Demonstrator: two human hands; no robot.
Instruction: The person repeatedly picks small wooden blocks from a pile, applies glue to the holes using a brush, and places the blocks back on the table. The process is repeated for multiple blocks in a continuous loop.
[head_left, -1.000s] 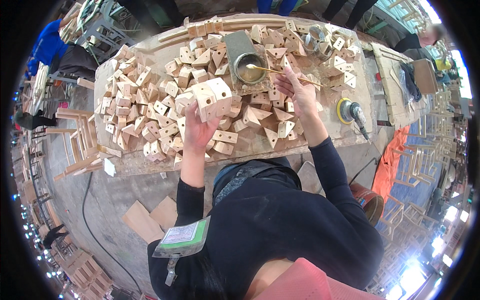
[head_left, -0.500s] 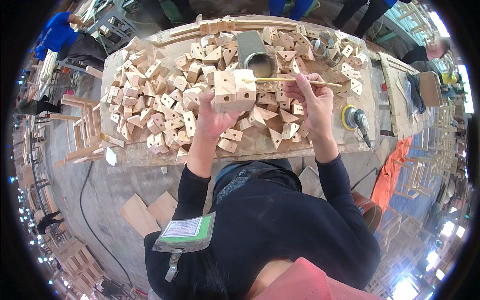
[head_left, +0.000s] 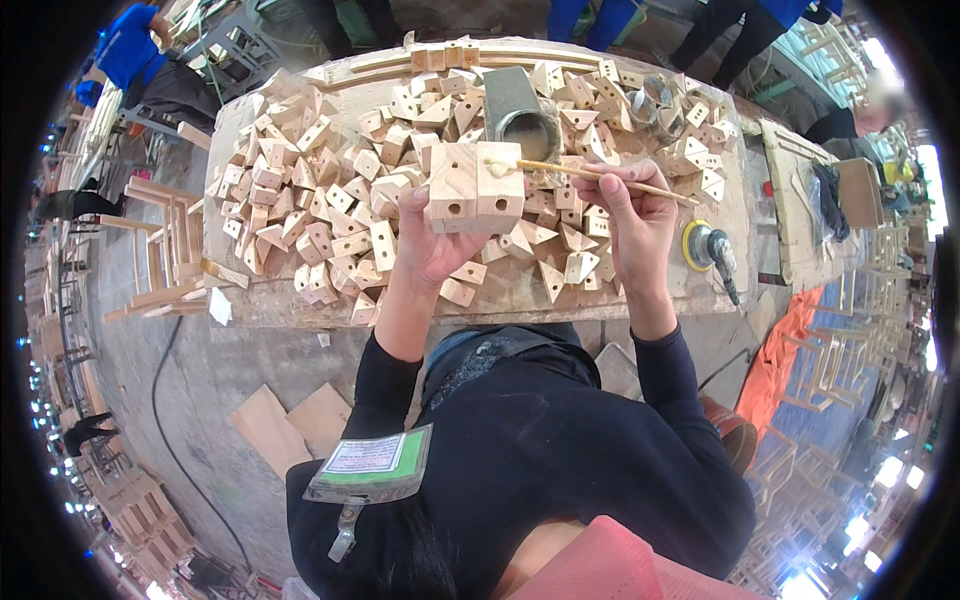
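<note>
The wooden block (head_left: 474, 188) sits gripped in our left hand (head_left: 432, 240) above the bench (head_left: 500, 300), while the stick (head_left: 600, 177) pinched by our right hand (head_left: 634, 210) runs toward nine o'clock, its tip touching the block's top right edge.

Block raised, stick moved from can to block.

Left hand (head_left: 432, 240) has lifted the pair of wooden blocks (head_left: 476, 187) up off the pile on the workbench (head_left: 640, 290) and now holds them higher, closer to the camera, drilled faces toward the person. Right hand (head_left: 634, 212) pulled the thin stick (head_left: 596, 176) out of the grey can (head_left: 521, 112); its glue-coated tip now touches the blocks' top right edge.
</note>
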